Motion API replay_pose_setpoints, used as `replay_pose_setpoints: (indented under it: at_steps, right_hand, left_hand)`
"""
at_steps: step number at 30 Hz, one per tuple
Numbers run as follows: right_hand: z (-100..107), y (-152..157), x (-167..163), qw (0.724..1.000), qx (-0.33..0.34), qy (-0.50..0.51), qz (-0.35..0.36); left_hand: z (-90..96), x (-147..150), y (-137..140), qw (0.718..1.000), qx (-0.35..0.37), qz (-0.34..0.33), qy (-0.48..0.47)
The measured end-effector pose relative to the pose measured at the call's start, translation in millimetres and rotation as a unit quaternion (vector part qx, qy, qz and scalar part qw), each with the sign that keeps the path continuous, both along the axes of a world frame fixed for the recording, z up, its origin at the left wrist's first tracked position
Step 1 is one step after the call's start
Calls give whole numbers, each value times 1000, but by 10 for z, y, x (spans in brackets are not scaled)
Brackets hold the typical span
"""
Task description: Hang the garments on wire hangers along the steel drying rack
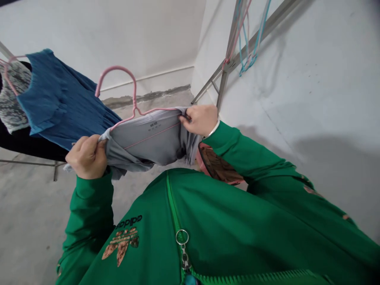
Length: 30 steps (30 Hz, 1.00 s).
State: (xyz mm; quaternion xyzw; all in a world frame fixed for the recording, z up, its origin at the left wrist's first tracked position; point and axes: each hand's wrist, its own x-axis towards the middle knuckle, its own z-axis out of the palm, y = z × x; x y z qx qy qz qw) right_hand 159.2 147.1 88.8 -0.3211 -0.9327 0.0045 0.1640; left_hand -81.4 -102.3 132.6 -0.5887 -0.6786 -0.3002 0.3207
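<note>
A light grey shirt point(145, 142) is stretched between my two hands, with a pink hanger point(135, 99) inside its neck opening. The hanger's hook stands up above the collar, and its lower bar shows across the inside of the shirt. My left hand point(88, 155) is closed around the shirt's edge on the left side. At the other side of the neckline, my right hand point(200, 120) pinches the cloth by the hanger's end. A white bangle sits on the right wrist.
To the left hang a blue garment point(65, 95) and a patterned one point(16, 95) on pink hangers. Several pink and blue hangers point(252, 59) dangle from a metal rack point(224, 79) by the right wall. A pink basket point(219, 166) holding something brown stands below my right forearm.
</note>
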Motion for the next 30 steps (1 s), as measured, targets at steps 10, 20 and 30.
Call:
replay_pose_setpoints:
  at_steps: [10, 20, 30]
  right_hand:
    - [59, 25, -215, 991, -127, 46, -15]
    - [38, 393, 43, 941, -214, 119, 234]
    - [-41, 646, -170, 922, -174, 22, 346]
  left_hand:
    - [-69, 148, 244, 961, -142, 219, 91]
    - [-172, -187, 96, 961, -90, 242, 102]
    - [-109, -370, -12, 991, -14, 129, 46]
